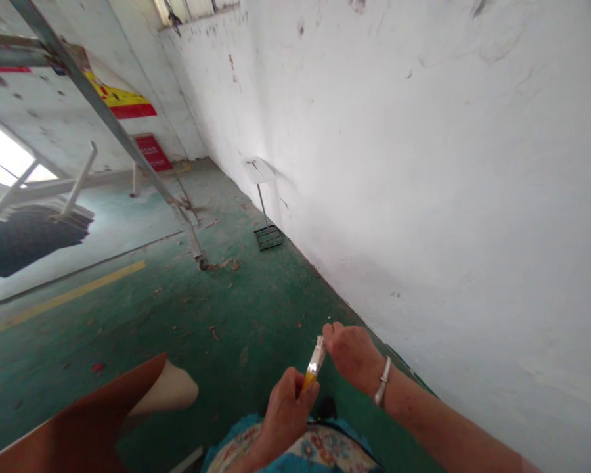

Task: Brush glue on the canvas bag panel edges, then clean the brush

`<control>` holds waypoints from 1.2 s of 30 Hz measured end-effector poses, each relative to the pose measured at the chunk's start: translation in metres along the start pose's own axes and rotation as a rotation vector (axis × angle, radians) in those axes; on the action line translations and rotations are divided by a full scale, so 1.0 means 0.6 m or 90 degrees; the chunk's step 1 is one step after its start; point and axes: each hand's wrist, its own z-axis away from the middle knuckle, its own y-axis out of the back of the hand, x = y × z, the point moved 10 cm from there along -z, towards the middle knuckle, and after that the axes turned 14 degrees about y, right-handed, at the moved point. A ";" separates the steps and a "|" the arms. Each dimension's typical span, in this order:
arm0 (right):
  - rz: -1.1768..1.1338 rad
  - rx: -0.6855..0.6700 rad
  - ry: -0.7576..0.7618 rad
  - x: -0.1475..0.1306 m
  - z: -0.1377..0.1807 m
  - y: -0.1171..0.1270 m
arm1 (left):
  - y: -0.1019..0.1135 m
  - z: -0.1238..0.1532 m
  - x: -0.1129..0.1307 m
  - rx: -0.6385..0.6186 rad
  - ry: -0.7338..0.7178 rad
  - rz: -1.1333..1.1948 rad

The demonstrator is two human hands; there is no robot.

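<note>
My left hand [286, 412] is closed around the yellow lower end of a small slim tool [314, 365] with a pale, clear upper part. It looks like a utility knife or a small brush; I cannot tell which. My right hand [352, 355], with a silver bracelet [383, 382] on the wrist, pinches the tool's upper tip with closed fingers. Both hands meet low in the view, over a green floor [217, 302] beside a white wall [423, 164].
A brown board [83, 420] with a pale cut end lies at the lower left. A grey metal ladder leg [128, 141] slants down to the floor. A small stand with a white plate [261, 190] stands by the wall. A yellow line [69, 295] crosses the floor.
</note>
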 end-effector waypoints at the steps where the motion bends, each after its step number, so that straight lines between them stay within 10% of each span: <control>1: 0.006 -0.001 -0.027 0.023 -0.002 -0.001 | 0.002 0.002 0.002 0.002 -0.003 -0.006; 5: 0.007 0.018 -0.078 0.086 0.014 0.018 | 0.017 0.010 0.003 0.004 0.021 0.000; 13: -0.035 0.016 0.069 -0.041 0.039 0.032 | 0.028 0.019 0.019 0.004 0.005 0.038; 22: -0.009 0.042 -0.025 0.053 0.031 0.035 | 0.014 0.015 0.004 0.008 -0.016 0.030; 30: -0.040 0.049 0.086 -0.034 0.057 0.037 | -0.010 0.010 0.004 -0.095 -0.022 0.118; 36: -0.040 0.052 0.100 -0.036 0.047 0.043 | 0.007 0.008 0.002 -0.017 -0.040 0.089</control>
